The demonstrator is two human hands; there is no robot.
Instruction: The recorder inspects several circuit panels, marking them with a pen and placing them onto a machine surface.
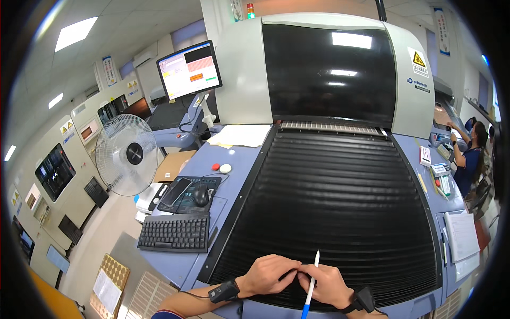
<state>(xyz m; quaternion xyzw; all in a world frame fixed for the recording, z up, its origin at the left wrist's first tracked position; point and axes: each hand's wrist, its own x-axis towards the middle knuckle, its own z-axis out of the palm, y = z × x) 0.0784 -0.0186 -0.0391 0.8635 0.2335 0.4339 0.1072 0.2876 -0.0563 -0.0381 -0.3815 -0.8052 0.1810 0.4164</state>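
My left hand (270,274) rests low on the black ribbed cover (334,196) of a large grey machine, fingers curled, its fingertips touching my right hand. My right hand (325,284) lies beside it and grips a white and blue pen (312,282) that points up and away from me. Both wrists wear black bands. The fingers meet near the pen's middle; whether the left hand also holds something small is hidden.
Left of the cover lie a black keyboard (175,233), a mouse (201,195) and a phone (176,191) on a pad, plus a monitor (189,70). A white fan (127,154) stands further left. Papers (461,236) lie right; another person (470,159) works far right.
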